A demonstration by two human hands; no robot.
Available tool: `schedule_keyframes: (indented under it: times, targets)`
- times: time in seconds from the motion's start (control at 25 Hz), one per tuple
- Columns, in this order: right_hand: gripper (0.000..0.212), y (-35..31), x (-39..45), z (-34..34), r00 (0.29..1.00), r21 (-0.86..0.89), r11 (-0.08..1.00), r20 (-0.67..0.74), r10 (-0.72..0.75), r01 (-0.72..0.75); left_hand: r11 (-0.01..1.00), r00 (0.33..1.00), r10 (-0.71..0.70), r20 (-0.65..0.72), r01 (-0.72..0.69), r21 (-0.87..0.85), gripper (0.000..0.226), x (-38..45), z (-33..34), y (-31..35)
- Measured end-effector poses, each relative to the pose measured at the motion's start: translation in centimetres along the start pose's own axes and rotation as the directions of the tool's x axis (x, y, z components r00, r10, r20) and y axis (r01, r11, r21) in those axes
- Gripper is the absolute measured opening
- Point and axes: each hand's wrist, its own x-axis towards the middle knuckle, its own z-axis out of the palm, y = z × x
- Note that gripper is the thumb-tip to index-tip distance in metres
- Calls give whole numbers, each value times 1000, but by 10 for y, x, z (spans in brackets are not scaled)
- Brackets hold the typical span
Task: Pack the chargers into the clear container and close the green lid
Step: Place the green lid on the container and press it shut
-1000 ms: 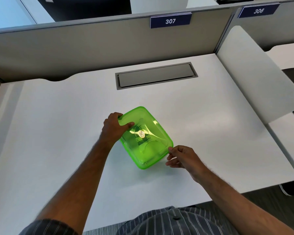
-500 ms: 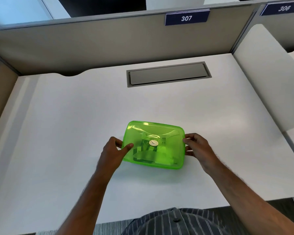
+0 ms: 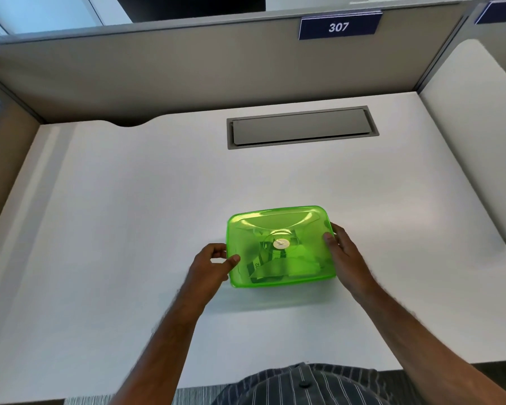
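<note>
A translucent green lid (image 3: 278,226) covers the container, which stands squarely on the white desk (image 3: 129,214) in front of me. Through the lid I make out pale charger shapes (image 3: 278,266) inside, blurred by the green plastic. A small round white label (image 3: 281,243) sits at the lid's centre. My left hand (image 3: 212,263) grips the container's left edge, thumb on top of the lid. My right hand (image 3: 341,252) clasps the right edge, with fingers wrapped round the side. The clear body beneath the lid is mostly hidden.
A grey cable hatch (image 3: 301,127) is set into the desk behind the container. Beige partition walls (image 3: 187,68) close off the back and left, with a "307" sign (image 3: 339,26). A white divider panel (image 3: 473,141) rises on the right.
The container has been turned from a diagonal to square with the desk edge. My right hand moved from the near corner to the right side; both hands now hold it.
</note>
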Motion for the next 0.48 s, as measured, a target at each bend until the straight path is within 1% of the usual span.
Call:
schedule_keyframes:
  times: [0.08, 0.24, 0.48]
  targets:
    - [27, 4, 2, 4, 999, -71, 997, -16, -34, 33, 997, 1000, -12, 20, 13, -75, 29, 4, 3, 3]
    - [30, 1, 15, 6, 999, -161, 987, -31, -31, 25, 987, 999, -16, 50, 24, -158, 34, 16, 7, 12]
    - [32, -12, 58, 9, 997, -182, 982, -43, -62, 53, 985, 999, -11, 36, 17, -170, 36, 53, 9, 30]
